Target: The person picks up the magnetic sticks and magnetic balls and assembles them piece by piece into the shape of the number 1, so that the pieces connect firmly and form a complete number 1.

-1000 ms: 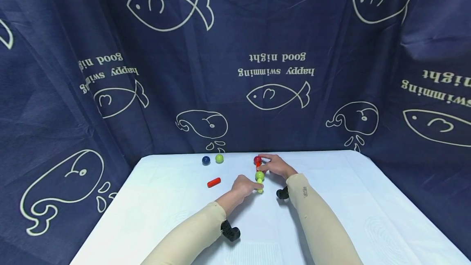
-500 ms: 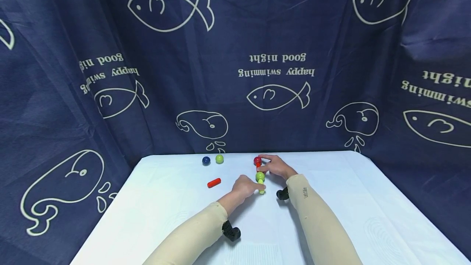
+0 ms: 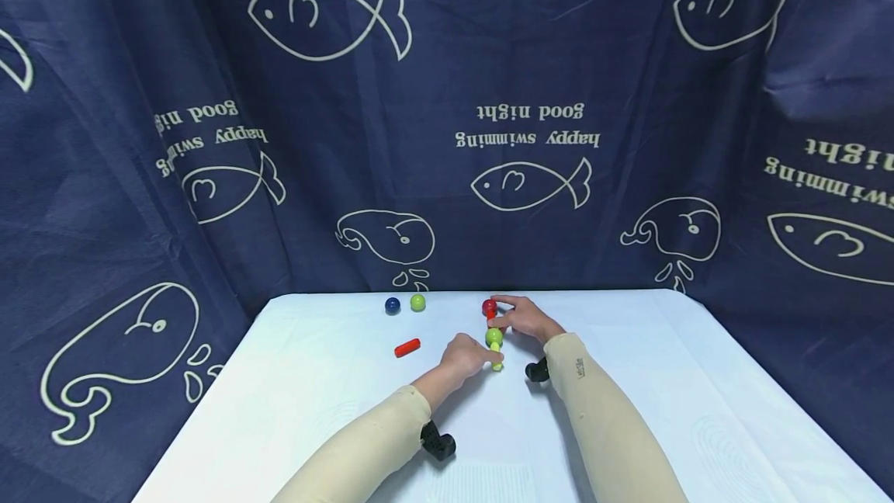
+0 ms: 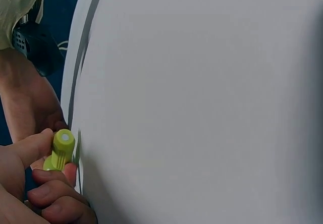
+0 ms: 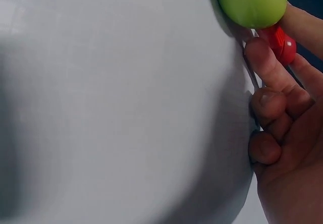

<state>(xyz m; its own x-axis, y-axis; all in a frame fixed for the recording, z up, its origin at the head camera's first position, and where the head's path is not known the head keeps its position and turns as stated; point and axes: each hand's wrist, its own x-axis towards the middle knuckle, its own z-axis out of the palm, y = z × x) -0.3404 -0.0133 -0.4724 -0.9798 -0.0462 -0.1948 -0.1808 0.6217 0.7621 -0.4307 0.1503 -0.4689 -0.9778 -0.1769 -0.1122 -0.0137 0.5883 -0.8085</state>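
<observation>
A line of toy pieces lies between both hands: a red ball [image 3: 490, 307] at the far end, a red rod [image 5: 272, 38], a green ball [image 5: 255, 4], then a yellow-green rod [image 4: 62, 151] at the near end. My left hand [image 3: 465, 355] pinches the yellow-green rod between thumb and fingers, its pale end facing the left wrist camera. From the right, my right hand [image 3: 525, 318] grips the red rod, with one finger reaching to the red ball. The green ball sits just in front of the right thumb. Fingers partly cover the red rod.
A dark blue ball [image 3: 393, 306] and a second green ball [image 3: 417, 302] stand near the table's back edge. Closer in, a loose red rod [image 3: 407, 348] lies left of the left hand. Dark fish-print cloth [image 3: 447, 99] hangs behind the white table [image 3: 314, 379].
The yellow-green rod's near end has shifted slightly right and toward me, along with the left fingertips. The right hand keeps its hold, nearly still. The loose pieces have stayed put.
</observation>
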